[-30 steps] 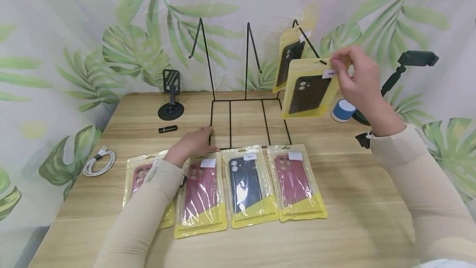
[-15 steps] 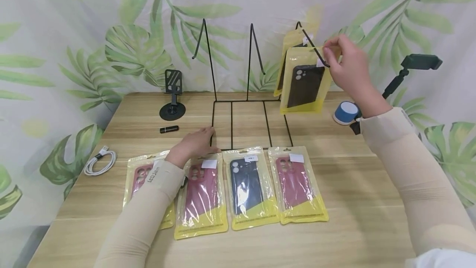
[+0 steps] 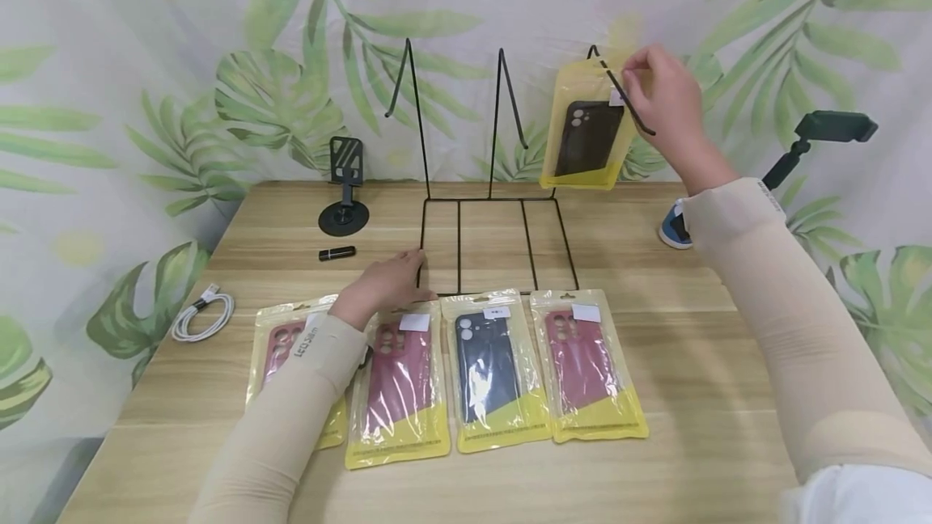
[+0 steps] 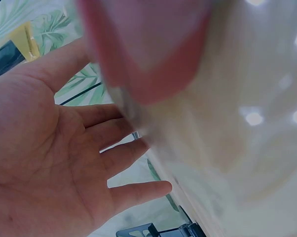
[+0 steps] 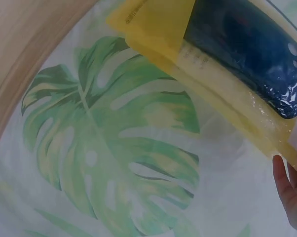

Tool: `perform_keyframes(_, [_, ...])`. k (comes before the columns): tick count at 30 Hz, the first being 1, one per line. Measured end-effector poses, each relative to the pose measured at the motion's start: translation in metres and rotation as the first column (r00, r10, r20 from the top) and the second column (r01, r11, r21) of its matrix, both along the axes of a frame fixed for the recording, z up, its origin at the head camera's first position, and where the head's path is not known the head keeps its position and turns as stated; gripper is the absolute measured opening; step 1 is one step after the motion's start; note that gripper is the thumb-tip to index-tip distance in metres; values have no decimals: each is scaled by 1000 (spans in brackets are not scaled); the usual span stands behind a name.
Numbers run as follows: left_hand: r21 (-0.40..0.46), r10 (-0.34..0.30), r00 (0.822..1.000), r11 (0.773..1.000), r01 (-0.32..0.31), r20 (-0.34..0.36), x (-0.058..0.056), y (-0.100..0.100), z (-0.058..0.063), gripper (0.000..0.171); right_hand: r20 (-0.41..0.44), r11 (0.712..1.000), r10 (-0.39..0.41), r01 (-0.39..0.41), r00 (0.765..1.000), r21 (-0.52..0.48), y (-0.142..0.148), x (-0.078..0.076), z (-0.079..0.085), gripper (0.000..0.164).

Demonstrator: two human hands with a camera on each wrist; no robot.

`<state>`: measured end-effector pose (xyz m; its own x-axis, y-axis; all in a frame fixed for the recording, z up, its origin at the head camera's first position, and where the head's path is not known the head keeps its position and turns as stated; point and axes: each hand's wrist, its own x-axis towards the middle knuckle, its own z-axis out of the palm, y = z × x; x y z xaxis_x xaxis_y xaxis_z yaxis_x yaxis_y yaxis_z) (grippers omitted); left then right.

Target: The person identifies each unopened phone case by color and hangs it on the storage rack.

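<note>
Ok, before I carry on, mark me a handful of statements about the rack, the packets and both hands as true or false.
1. The right hand is at the upper edge of the hanging packet. True.
2. A packet hangs on every hook of the rack. False: the left hook and middle hook are bare.
3. The left hand is at the left side of the rack's base. True.
4. Four packets lie on the table. True.
5. All the lying packets hold red cases. False: one holds a dark case.
</note>
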<state>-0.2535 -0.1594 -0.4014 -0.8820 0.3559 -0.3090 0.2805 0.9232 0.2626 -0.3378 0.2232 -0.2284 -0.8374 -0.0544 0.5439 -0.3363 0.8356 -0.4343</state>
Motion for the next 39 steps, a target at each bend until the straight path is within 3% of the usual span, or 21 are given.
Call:
perform_keyframes(7, [-8, -3, 1000, 1000, 3, 7, -1, 2, 2, 85, 3, 999, -33, 33, 999, -1, -1, -9, 1, 33])
perform_keyframes(11, [-22, -6, 1000, 1000, 7, 1, -3, 1, 0, 85, -21, 999, -36, 36, 999, -2, 0, -6, -1, 37])
perform_keyframes(17, [-3, -15, 1000, 1000, 15, 6, -3, 2, 1, 84, -218, 999, 19, -11, 976, 40, 9, 26, -27, 44])
perform_keyframes(19, [1, -15, 1000, 1000, 15, 10, -3, 2, 3, 84, -225, 998, 37, -23, 974, 63, 11, 42, -43, 46])
perform_keyframes(22, [1, -11, 1000, 1000, 11, 14, -2, 2, 6, 85, -129, 992, 64, -49, 990, 112, 11, 66, -70, 49])
perform_keyframes(24, [2, -8, 1000, 1000, 8, 15, -2, 1, 8, 85, -20, 986, 84, -80, 996, 149, 11, 81, -88, 49])
perform_keyframes(26, [3, -2, 1000, 1000, 2, 14, -2, 1, 10, 85, 111, 975, 101, -121, 989, 187, 11, 91, -105, 49])
perform_keyframes(31, [2, 4, 1000, 1000, -4, 15, -2, 2, 11, 85, 360, 949, 118, -211, 925, 233, 9, 108, -137, 48])
perform_keyframes(36, [-9, -3, 1000, 1000, 3, 17, -3, 3, 9, 84, 469, 931, 121, -264, 875, 253, 7, 118, -155, 41])
perform_keyframes(39, [-12, -6, 1000, 1000, 6, 16, -3, 3, 9, 83, 538, 925, 129, -297, 833, 238, 6, 122, -162, 38])
